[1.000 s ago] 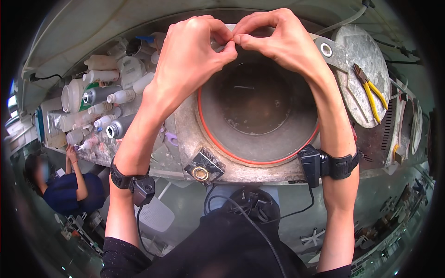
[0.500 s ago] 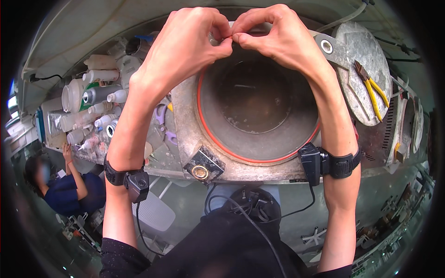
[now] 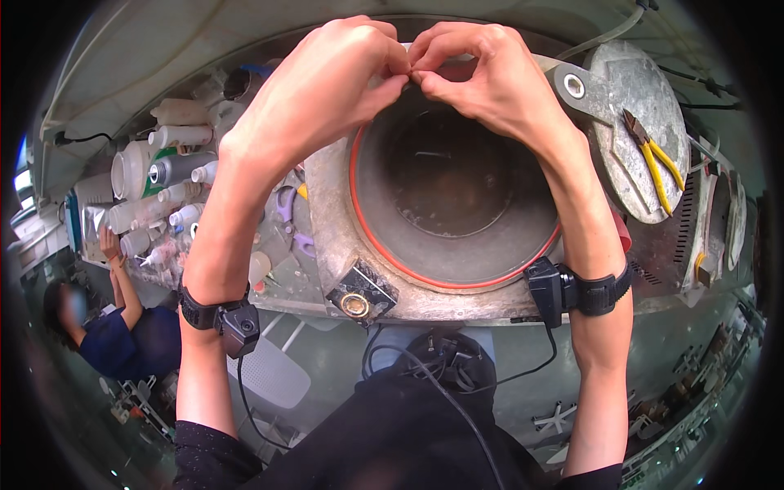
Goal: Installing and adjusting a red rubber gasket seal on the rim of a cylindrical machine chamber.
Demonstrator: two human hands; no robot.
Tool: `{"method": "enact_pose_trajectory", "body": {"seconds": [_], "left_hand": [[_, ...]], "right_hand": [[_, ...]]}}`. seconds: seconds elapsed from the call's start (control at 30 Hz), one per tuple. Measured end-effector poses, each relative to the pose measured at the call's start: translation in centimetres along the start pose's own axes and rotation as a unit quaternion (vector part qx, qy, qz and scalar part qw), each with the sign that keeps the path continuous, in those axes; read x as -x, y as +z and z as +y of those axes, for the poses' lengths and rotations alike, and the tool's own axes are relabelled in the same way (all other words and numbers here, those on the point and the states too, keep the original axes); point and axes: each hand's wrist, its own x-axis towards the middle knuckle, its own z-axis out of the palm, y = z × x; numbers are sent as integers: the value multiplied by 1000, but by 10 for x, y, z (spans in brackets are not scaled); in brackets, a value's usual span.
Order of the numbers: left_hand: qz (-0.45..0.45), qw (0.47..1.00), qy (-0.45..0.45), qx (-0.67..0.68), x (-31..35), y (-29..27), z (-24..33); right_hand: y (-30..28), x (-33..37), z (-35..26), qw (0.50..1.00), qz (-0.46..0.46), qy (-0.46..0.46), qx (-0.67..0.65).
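Note:
My left hand (image 3: 351, 73) and my right hand (image 3: 482, 69) meet above the far rim of a round metal chamber (image 3: 457, 253). Both are closed in a pinch, fingertips together. Whatever lies between them is too small and too covered by the fingers to name. An orange-red sealing ring (image 3: 384, 249) runs round the chamber mouth. Its dark inside holds something murky at the bottom, with a few pale specks. To the right, yellow-handled pliers (image 3: 653, 163) rest on a round grey metal lid (image 3: 637, 90).
Several plastic bottles (image 3: 180, 135) crowd the bench at left, beside purple-handled scissors (image 3: 284, 204). A dark square plate with a brass-coloured ring (image 3: 355, 305) sits at the chamber's near left corner. Another person (image 3: 131, 339) in dark blue is at far left. A grey chair (image 3: 265, 371) stands below the bench.
Both hands, still pinched together, have shifted slightly nearer to me. The other person's hand at far left has moved a little left along the bench edge.

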Motion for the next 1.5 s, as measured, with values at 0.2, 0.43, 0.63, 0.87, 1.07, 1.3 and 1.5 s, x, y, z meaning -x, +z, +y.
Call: {"method": "enact_pose_trajectory", "body": {"seconds": [0.2,0.43,0.63,0.87,1.07,1.3,1.5], "left_hand": [[98,988,-87,81,14,18,6],[47,980,-152,120,11,12,4],[69,987,-113,92,17,17,5],[97,980,-111,134,19,16,-3],[6,963,-232,134,4,-2,2],[18,956,-227,184,11,2,-3],[-3,952,-169,255,16,2,-14]], "right_hand": [[6,8,-7,1000,23,-1,14],[11,19,-16,982,36,-79,168],[17,32,-25,972,22,-61,227],[22,30,-37,959,17,-41,278],[22,27,-35,958,28,-52,282],[25,27,-35,955,37,-50,289],[27,26,-34,960,61,-47,270]]}}
